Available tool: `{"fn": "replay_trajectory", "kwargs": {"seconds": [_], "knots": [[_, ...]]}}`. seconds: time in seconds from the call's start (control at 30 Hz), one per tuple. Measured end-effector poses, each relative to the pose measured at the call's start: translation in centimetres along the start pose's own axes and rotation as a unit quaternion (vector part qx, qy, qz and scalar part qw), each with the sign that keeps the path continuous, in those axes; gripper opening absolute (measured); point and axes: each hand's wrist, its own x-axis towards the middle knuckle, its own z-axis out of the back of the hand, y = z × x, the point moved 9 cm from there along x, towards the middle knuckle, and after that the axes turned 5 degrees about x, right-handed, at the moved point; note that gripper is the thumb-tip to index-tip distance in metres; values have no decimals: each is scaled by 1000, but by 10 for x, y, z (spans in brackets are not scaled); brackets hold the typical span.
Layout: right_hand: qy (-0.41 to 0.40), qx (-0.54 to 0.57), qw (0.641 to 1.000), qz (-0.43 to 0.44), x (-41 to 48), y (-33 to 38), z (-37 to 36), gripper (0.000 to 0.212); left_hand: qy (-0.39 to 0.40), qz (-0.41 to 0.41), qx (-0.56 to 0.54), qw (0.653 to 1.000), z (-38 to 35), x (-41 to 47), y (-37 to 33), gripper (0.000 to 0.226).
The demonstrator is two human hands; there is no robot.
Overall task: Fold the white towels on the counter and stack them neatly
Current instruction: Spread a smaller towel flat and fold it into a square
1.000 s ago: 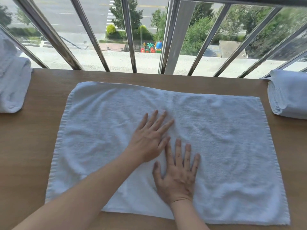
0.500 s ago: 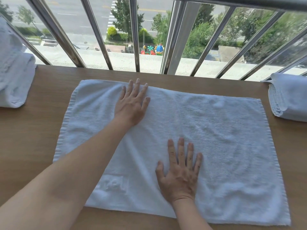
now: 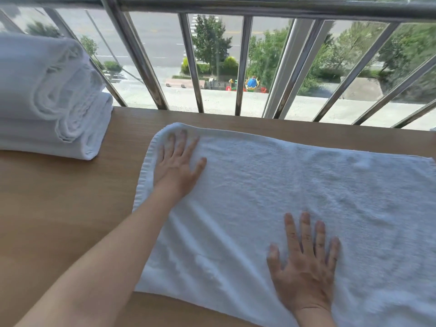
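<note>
A white towel point(image 3: 295, 197) lies spread flat on the wooden counter point(image 3: 59, 208), running off the right edge of the view. My left hand point(image 3: 177, 164) rests flat on the towel's far left corner, fingers apart, holding nothing. My right hand point(image 3: 304, 263) presses flat on the towel near its front edge, fingers spread. A stack of folded white towels point(image 3: 47, 100) sits at the far left of the counter.
A metal railing point(image 3: 195, 67) with slanted bars runs along the counter's far edge, in front of a window that looks down on a street and trees. Bare wood shows between the stack and the spread towel.
My left hand has slid from the towel's middle out to its far left corner. The right hand has stayed in place. The view has turned left, so the right-hand folded towels are gone from sight.
</note>
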Motion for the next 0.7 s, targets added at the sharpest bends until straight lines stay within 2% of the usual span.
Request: {"fn": "replay_trajectory", "kwargs": {"seconds": [0.1,0.2,0.37,0.43,0.53,0.7], "knots": [[-3,-1,1000,2,1,1,-1,77,-2,26,-15,1000,7,27,27,66],[9,-6,1000,-4,0,-1,-3,77,-14,19,-27,999,14,23,19,65],[47,-18,999,-12,0,-2,-8,76,-32,-115,-115,986,8,-77,-79,67],[57,-26,998,-15,-1,-5,-11,77,-28,-154,-115,981,-9,-130,-124,62],[59,-27,998,-19,-1,-6,-12,77,-20,-141,-67,988,-33,-180,-150,60],[39,-6,999,-19,-1,-6,-10,77,-6,-111,-29,993,-38,-183,-106,62]]}}
